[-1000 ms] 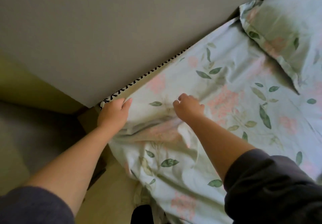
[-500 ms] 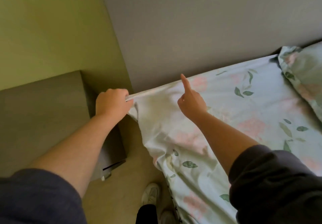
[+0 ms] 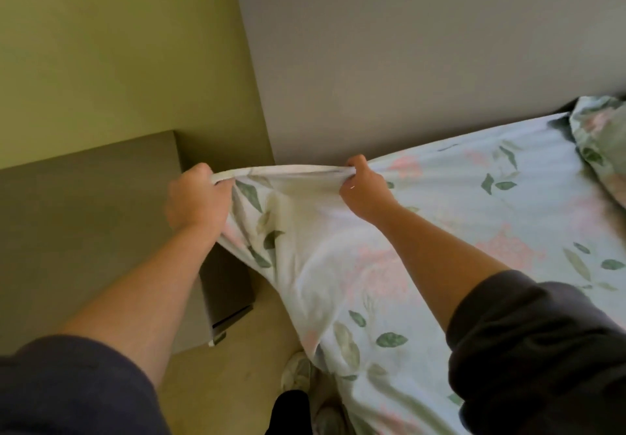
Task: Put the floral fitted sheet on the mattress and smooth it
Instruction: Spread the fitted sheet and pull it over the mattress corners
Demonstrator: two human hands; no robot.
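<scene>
Pale blue cloth with pink flowers and green leaves is spread over the bed. It is the floral fitted sheet [image 3: 440, 224], and the mattress is hidden under it. At the far left corner of the bed, the edge of the sheet is lifted up. The left hand [image 3: 198, 197] grips that edge with curled fingers, out past the corner. The right hand [image 3: 364, 191] pinches the same edge a bit to the right, by the far edge of the bed. The cloth is pulled tight between the two hands. Below them the sheet hangs loose down the left side of the bed, with folds in it. A pillow [image 3: 599, 140] in the same cloth lies further right along the far edge. A grey cabinet [image 3: 84, 231] stands just beside the bed on the left. A light shoe [image 3: 297, 371] shows on the floor [image 3: 233, 377] by the hanging sheet.
</scene>
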